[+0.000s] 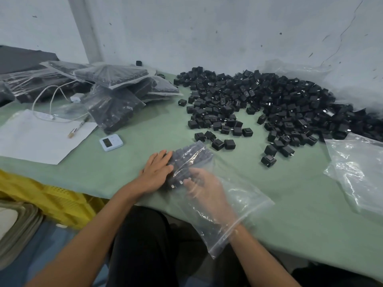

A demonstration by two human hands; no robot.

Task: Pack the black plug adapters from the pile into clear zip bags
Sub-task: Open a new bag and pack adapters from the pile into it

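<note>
Left hand (pixel 157 171): fingers straight and together, pressing flat on the outside of a clear plastic zip bag (pixel 248 204), against the rows of square black plug adapters (pixel 186 160) packed at its far end. Right hand (pixel 204 189): inside the same bag past the wrist, fingers reaching toward those adapters, blurred through the plastic, grip not discernible. Beyond the right hand, a large loose pile of black adapters (pixel 269 104) on the green table cover (pixel 124 162); further right, empty clear bags (pixel 356 168); beyond the left hand, a pale blue digital timer (pixel 110 142), then stacked filled bags (pixel 116 94).
</note>
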